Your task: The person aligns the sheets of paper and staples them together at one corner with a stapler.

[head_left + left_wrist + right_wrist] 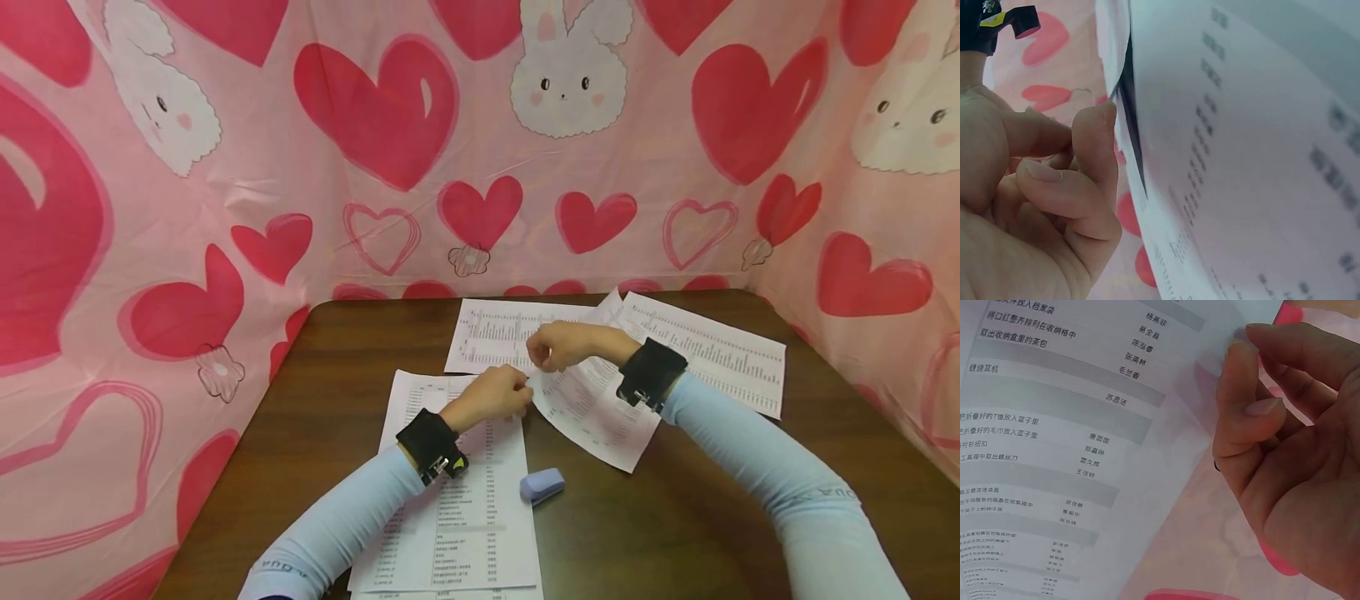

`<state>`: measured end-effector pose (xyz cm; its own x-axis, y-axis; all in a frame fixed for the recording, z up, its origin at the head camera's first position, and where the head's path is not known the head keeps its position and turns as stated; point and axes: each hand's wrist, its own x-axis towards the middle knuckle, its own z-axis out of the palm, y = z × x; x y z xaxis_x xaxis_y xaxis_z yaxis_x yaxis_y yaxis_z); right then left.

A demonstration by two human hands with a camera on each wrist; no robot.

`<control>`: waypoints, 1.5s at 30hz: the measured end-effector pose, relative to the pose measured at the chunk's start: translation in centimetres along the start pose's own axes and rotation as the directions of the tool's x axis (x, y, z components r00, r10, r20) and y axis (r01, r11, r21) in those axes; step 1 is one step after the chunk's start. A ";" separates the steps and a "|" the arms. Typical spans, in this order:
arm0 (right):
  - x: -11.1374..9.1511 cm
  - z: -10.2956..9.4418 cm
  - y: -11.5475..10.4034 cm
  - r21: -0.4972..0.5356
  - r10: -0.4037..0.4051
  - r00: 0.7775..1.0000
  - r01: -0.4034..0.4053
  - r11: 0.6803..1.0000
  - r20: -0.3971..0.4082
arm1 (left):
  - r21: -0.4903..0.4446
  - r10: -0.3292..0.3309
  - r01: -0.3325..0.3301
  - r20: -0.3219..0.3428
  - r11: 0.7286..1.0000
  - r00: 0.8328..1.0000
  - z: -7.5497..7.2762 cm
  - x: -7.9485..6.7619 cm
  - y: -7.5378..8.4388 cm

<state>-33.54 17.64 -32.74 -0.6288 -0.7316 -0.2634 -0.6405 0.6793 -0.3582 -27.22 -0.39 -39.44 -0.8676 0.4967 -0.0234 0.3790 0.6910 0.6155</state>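
A curved printed sheet (600,417) slants up off the table between my hands. My left hand (491,394) pinches its left corner, above the upper right of a stack of printed pages (465,542). In the left wrist view, the curled fingers (1094,131) meet a paper corner. Just beyond, my right hand (562,343) pinches the same sheet near its upper left edge. The right wrist view shows thumb and forefinger at the margin of the sheet (1054,431). A small lavender stapler (542,485) lies beside the stack.
Two more printed sheets lie toward the back of the brown wooden table (600,550), one at the left (487,325) and one at the right (731,367). A pink cloth (420,242) with hearts and rabbits hangs around the back and sides.
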 end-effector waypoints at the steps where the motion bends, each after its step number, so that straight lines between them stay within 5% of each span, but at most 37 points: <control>1: -0.1 -0.1 -0.1 0.013 0.008 1.000 -0.008 1.000 0.001 | 0.001 0.002 -0.002 -0.004 1.000 1.000 -0.1 0.0 0.1; 10: -1.2 -1.2 -1.1 -0.001 0.028 0.999 -0.028 1.000 -0.037 | -0.017 -0.004 0.003 -0.059 1.000 0.998 -0.7 -0.4 0.8; 27: -4.6 -5.4 -4.3 -0.027 -0.036 0.982 0.031 0.999 -0.184 | -0.136 0.091 -0.119 -0.198 0.983 0.976 -3.6 -1.5 2.0; 45: -6.5 -8.8 -5.8 -0.053 -0.083 0.930 0.069 0.996 -0.358 | -0.061 0.172 -0.177 -0.077 0.982 0.982 -3.9 -2.5 -0.1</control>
<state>-29.59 18.96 -21.08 -0.6892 -0.7169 0.1051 -0.7047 0.6294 -0.3274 -26.39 -3.75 -36.43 -0.8115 0.5665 0.1431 0.5060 0.5587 0.6571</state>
